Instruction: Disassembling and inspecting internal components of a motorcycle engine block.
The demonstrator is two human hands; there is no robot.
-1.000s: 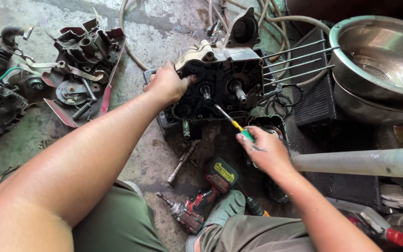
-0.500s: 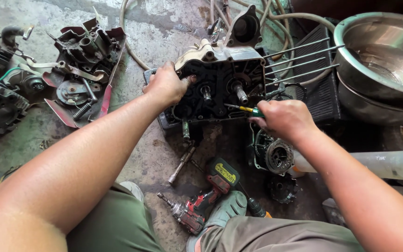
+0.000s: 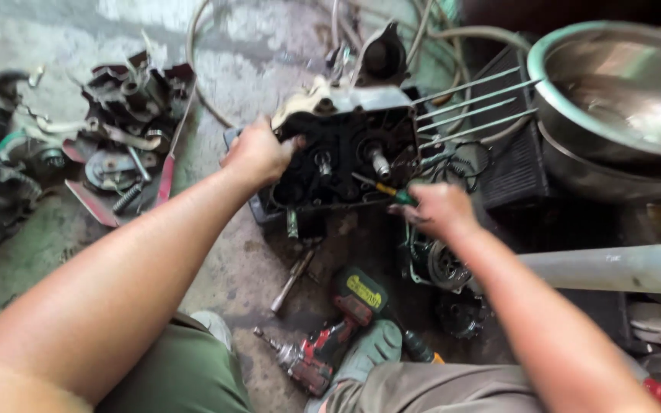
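**Two hands on an open engine case**

Just above the centre of the frame, a black, greasy metal engine case (image 3: 346, 153) with a pale grey top stands on the stained concrete floor (image 3: 223, 252), its open face showing shafts and gears. The left hand (image 3: 258, 153) clamps the case's left edge, fingers curled over the rim. The right hand (image 3: 437, 208), just right of centre, is closed around a yellow-and-green-handled screwdriver (image 3: 382, 189) whose thin shaft runs up and left into the case; the tip seems to rest near the lower gears, though blur makes that uncertain.

Four long silver studs (image 3: 476, 99) stick out from the case toward the upper right, ending near a large dented steel bowl (image 3: 621, 99). Below the case lie a steel socket wrench (image 3: 292, 279) and a red-and-black cordless impact driver (image 3: 330, 344) with a yellow label. A pale grey pipe (image 3: 613, 268) crosses the right edge. Dismantled dark engine parts (image 3: 124, 130) sit at the upper left.
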